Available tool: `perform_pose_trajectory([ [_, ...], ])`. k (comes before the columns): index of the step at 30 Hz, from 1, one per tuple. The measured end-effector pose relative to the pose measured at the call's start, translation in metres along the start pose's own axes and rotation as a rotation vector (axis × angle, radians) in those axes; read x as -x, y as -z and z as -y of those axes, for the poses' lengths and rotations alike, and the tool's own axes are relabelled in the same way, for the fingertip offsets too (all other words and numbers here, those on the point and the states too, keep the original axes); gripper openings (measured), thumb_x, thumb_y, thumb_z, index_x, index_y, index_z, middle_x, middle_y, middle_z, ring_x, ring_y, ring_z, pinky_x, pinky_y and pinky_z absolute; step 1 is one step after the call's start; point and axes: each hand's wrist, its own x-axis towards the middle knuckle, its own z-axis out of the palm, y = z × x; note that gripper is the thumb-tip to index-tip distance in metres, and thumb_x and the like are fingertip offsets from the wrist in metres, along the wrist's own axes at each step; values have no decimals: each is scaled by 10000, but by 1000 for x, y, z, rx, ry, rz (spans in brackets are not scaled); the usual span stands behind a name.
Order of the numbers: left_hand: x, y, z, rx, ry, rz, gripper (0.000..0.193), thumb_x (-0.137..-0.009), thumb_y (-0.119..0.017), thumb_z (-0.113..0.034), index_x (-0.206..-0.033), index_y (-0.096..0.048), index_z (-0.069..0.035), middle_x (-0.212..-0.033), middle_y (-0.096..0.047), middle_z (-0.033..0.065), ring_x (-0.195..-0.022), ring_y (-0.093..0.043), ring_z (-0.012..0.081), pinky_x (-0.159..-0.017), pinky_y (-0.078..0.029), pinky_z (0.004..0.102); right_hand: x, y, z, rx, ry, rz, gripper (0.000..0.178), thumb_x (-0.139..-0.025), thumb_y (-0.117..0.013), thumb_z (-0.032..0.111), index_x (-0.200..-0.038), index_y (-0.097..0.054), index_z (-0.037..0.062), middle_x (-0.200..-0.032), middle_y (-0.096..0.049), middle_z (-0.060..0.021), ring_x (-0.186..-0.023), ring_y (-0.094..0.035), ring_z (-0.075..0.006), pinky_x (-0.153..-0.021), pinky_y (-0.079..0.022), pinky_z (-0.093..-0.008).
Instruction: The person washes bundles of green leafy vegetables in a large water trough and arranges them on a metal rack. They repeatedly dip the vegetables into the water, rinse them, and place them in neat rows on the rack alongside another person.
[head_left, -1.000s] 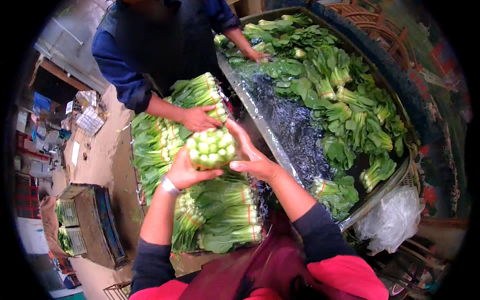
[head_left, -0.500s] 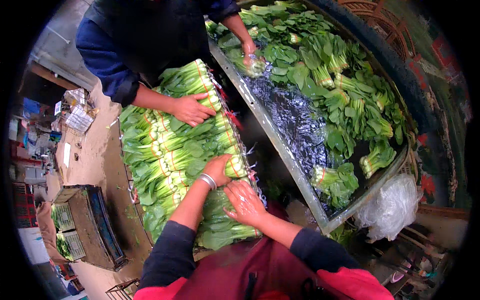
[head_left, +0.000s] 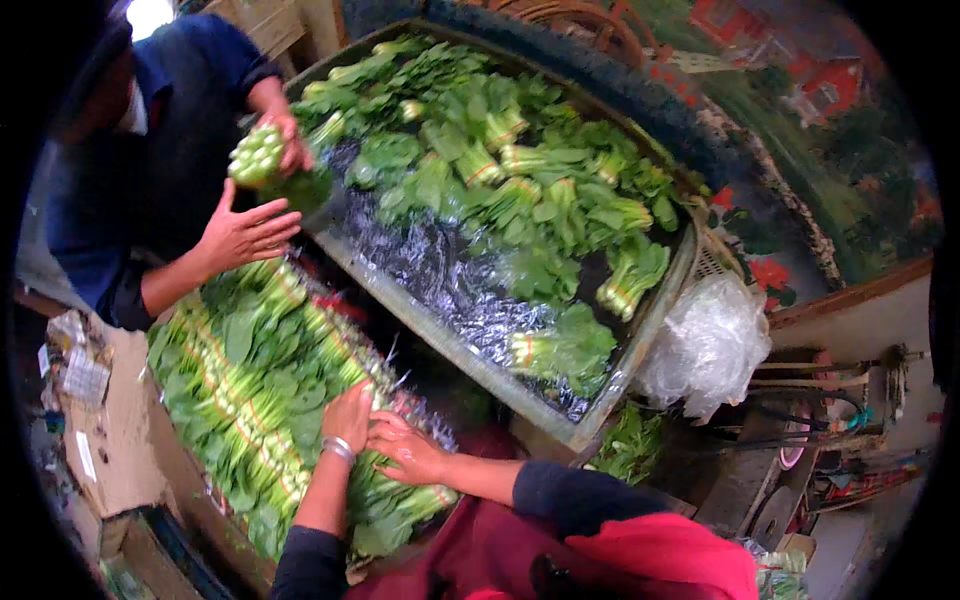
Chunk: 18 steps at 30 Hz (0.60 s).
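Note:
Bunches of bok choy [head_left: 235, 400] lie packed in rows, pale stem ends against leaves, some with red bands. My left hand [head_left: 347, 418], with a silvery bangle at the wrist, is closed around the stem end of a bunch at the right row; leaves and blur partly hide its fingers. Close beside it my right hand [head_left: 410, 450] lies wet over the neighbouring bunches, fingers extended. Across from me, a co-worker's hand [head_left: 285, 135] holds up a bok choy bunch [head_left: 257, 157], stems outward. The co-worker's other hand [head_left: 240, 235] is spread above the pile.
A metal-rimmed trough [head_left: 450, 345] of water stands to the right, with many bunches floating at its far side. Crumpled clear plastic [head_left: 705, 345] hangs by its near right corner. A dark crate [head_left: 150, 560] sits on the floor at lower left.
My view has swung right, shifting everything leftward. The co-worker has lifted a bunch out of the trough and raised the other hand off the pile. My hands remain together at the right row.

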Motion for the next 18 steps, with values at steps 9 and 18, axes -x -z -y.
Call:
perform_pose_trajectory([
  [9,-2,-10,8,-151,-86,-118,478,-1046,-420,-389,-1382,-591,-94,-1219,-665,193,-1106,-594,393,-974,-431,502,-104,320,-246,597,-533,-978,474,-909,-703,239,-1282,-601,-35,-1223,-652,-238,-1136,-629,-382,-989,-500,-470],
  [18,16,1,3,-175,-66,-140,535,-1026,-394,-436,-1350,-590,-58,-1114,-637,189,-1014,-569,399,-915,-416,509,-127,309,-340,115,-1420,-703,1101,-700,-768,748,-1369,-563,-101,-1408,-569,-287,-1318,-552,-409,-1100,-459,-454],
])
